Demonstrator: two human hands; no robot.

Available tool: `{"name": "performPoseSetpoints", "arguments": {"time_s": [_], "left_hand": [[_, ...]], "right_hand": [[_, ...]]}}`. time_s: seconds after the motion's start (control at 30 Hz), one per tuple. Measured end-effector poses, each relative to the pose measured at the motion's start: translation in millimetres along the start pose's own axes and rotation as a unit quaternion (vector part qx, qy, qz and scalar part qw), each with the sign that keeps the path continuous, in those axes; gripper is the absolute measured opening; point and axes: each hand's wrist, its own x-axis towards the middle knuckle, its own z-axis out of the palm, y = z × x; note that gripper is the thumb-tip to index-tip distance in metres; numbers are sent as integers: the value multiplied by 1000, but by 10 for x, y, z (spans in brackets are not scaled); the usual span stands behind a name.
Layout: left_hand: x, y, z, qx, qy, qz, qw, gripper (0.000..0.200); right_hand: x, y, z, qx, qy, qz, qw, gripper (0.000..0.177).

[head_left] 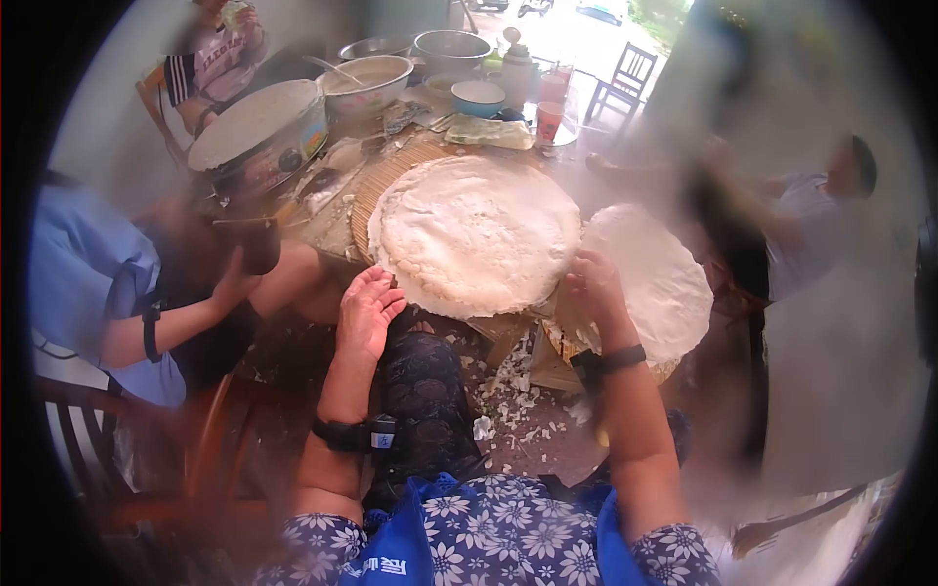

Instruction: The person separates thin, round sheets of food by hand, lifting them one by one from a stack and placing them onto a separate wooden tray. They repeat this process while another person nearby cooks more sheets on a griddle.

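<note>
A broad stack of thin, pale round flatbreads (479, 230) lies in front of me on a woven round mat (363, 221). My left hand (367, 305) is at its near left rim, palm partly up, fingers loosely apart. On the opposite side, my right hand (594, 285) has its fingers pinched together at the stack's right edge. Under and beyond that hand lies a second pale flatbread pile (653, 283), lower and to the right. The contact of the right fingertips with the rim is partly hidden.
Bowls, a large white basin (366, 86), a blue bowl (478, 98) and a red cup (549, 121) crowd the table's far side. A round pan (259, 127) stands at left. Other people sit at left and right. Pale scraps (518, 391) litter the floor.
</note>
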Motion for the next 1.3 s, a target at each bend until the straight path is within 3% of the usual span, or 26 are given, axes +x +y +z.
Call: {"name": "performPoseSetpoints", "arguments": {"time_s": [0.17,0.2,0.5,0.53,0.67,0.8,0.93,1.07,1.17,1.3], "left_hand": [[-47,-36,68,18,-23,-32,999,29],[-50,-28,94,33,-19,-27,999,30],[-21,28,190,40,-16,-31,999,42],[-35,36,207,49,-11,-29,998,53],[51,5,146,-11,-18,-29,999,47],[69,1,233,-85,3,-11,996,38],[101,-28,285,-135,41,2,990,40],[127,-75,309,-104,6,-33,994,30],[148,-115,360,-75,-2,-44,996,26],[145,-243,401,-103,21,-2,994,22]], "right_hand": [[85,80,-78,20,-9,-1,1000,19],[48,34,-41,-30,-5,-28,999,17],[41,-180,74,117,-9,24,993,20],[59,-198,98,120,-20,26,992,16],[-31,-360,290,55,-9,-24,998,8],[-176,-546,451,169,-55,-57,982,10],[-78,-265,259,242,-60,-48,967,18],[2,-73,160,276,-91,38,956,27],[-4,-102,239,231,-42,40,971,29],[11,-175,329,221,-16,-31,975,29]]}}
